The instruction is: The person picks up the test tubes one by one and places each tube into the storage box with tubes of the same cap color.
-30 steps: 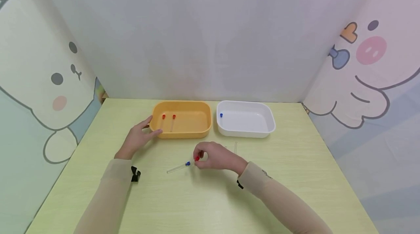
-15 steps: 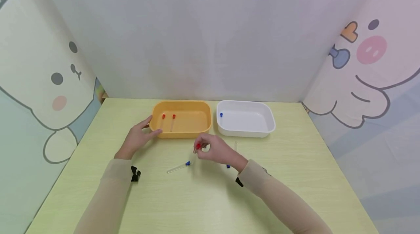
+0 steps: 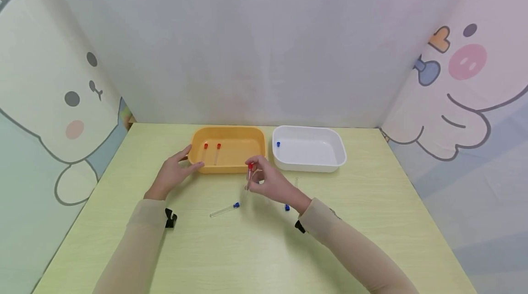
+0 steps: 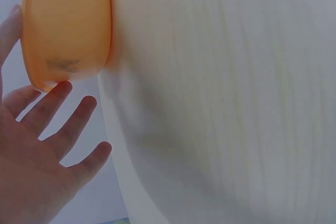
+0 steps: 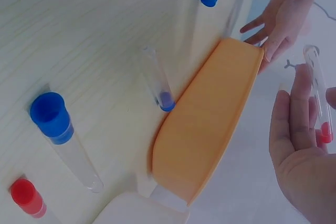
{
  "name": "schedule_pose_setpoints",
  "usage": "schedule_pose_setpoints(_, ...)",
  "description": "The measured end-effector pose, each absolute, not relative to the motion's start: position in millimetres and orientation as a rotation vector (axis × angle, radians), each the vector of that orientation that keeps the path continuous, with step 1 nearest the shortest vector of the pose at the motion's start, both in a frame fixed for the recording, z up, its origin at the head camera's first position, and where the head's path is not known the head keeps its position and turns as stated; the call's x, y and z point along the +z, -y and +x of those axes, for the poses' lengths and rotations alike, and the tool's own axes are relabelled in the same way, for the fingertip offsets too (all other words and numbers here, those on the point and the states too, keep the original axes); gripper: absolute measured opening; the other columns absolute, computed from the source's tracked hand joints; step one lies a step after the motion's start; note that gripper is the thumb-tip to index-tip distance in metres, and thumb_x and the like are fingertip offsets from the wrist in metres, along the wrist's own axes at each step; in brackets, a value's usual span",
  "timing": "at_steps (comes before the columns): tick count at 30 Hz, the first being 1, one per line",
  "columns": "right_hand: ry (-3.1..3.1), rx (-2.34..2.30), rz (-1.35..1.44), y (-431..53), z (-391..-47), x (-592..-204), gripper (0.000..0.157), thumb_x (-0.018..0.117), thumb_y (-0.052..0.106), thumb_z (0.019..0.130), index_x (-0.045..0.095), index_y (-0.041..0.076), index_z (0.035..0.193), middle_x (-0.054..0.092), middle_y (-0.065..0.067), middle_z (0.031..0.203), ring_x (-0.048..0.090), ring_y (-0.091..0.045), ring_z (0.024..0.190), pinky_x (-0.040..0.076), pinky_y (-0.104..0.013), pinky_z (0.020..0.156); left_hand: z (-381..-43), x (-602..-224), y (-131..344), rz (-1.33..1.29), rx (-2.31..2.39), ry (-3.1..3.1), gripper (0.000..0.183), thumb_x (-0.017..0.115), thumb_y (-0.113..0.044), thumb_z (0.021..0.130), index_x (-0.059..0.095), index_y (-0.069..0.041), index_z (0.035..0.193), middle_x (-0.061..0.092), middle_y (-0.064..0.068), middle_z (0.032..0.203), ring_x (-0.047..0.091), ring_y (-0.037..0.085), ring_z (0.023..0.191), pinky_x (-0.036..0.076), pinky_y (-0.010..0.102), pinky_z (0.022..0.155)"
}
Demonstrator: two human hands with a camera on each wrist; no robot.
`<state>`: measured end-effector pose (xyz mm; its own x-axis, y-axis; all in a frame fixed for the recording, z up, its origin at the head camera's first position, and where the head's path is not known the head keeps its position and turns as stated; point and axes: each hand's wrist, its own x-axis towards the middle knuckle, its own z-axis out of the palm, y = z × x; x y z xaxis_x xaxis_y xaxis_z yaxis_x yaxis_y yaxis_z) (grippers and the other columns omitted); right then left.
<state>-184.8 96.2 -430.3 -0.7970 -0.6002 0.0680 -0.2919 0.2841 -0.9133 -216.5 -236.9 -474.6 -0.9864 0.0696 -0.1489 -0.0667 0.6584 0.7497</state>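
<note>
My right hand [image 3: 270, 184] pinches a clear test tube with a red cap [image 3: 250, 166] just in front of the orange tray. In the right wrist view the held test tube [image 5: 319, 90] has its red cap near the palm. My left hand [image 3: 173, 172] touches the left end of the orange tray [image 3: 231, 170], thumb at its front rim. Its fingers [image 4: 79, 116] look extended and spread in the left wrist view. Inside that tray lie two red-capped test tubes [image 3: 217, 154]. A blue-capped test tube [image 3: 224, 210] lies on the table between the hands.
Right of the orange tray stands a white tray [image 3: 309, 168] with one blue-capped test tube [image 3: 278, 145]. More tubes lie around the right hand, partly hidden: a blue cap [image 3: 287, 208], a clear tube end [image 3: 296, 183], and a red-capped tube [image 5: 27, 198] in the right wrist view.
My right hand has lifted the red-capped test tube from the table and moved it away from the body, up to the orange tray's front edge. The left hand stays in place.
</note>
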Motion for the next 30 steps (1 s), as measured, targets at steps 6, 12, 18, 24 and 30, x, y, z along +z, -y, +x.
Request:
schedule_pose_setpoints(6,-2.239,-1.609,-0.821,-95.3,-187.8,-429.5,0.059,0.06,-0.007,0.092,0.039,0.007,0.146,0.058,-0.028,0.115,0.067,-0.016,0.087,0.06,-0.027,0.086,-217.0,-475.5,237.4,0.009,1.239,-2.709,0.103,0.069,-0.065,0.09,0.018,-0.018,0.166,0.026,0.018,0.17,0.034,0.047,0.151,0.034,0.066,0.12)
schedule_pose_setpoints(12,-2.214,-1.664,-0.754,-96.5,-190.8,-430.1,0.064,0.064,-0.006,0.092,0.035,0.003,0.148,0.055,-0.028,0.122,0.068,-0.017,0.094,0.059,-0.025,0.087,-216.4,-474.1,236.7,0.013,1.243,-2.712,0.097,0.07,-0.055,0.094,0.018,-0.017,0.166,0.026,0.019,0.17,0.035,0.046,0.151,0.034,0.066,0.12)
schedule_pose_setpoints(18,-2.189,-1.661,-0.658,-96.3,-191.7,-429.3,0.075,0.07,-0.005,0.089,0.03,0.005,0.152,0.053,-0.018,0.126,0.068,-0.023,0.105,0.06,-0.041,0.095,-216.5,-473.7,236.7,0.014,1.246,-2.708,0.096,0.07,-0.053,0.095,0.018,-0.017,0.166,0.026,0.018,0.17,0.035,0.046,0.151,0.034,0.065,0.12)
schedule_pose_setpoints(24,-2.22,-1.593,-0.69,-94.9,-192.8,-429.3,0.064,0.071,-0.002,0.093,0.038,0.002,0.148,0.06,-0.022,0.123,0.067,-0.015,0.096,0.06,-0.031,0.093,-216.3,-472.8,236.0,0.004,1.251,-2.698,0.095,0.07,-0.052,0.095,0.017,-0.017,0.166,0.025,0.018,0.171,0.034,0.046,0.152,0.034,0.065,0.12)
schedule_pose_setpoints(30,-2.231,-1.546,-0.657,-95.5,-192.4,-430.9,0.073,0.073,0.005,0.095,0.034,0.008,0.157,0.068,-0.022,0.118,0.068,-0.012,0.096,0.06,-0.022,0.087,-216.0,-473.0,235.7,-0.005,1.25,-2.691,0.096,0.07,-0.054,0.094,0.017,-0.018,0.166,0.025,0.019,0.17,0.034,0.046,0.152,0.033,0.066,0.12)
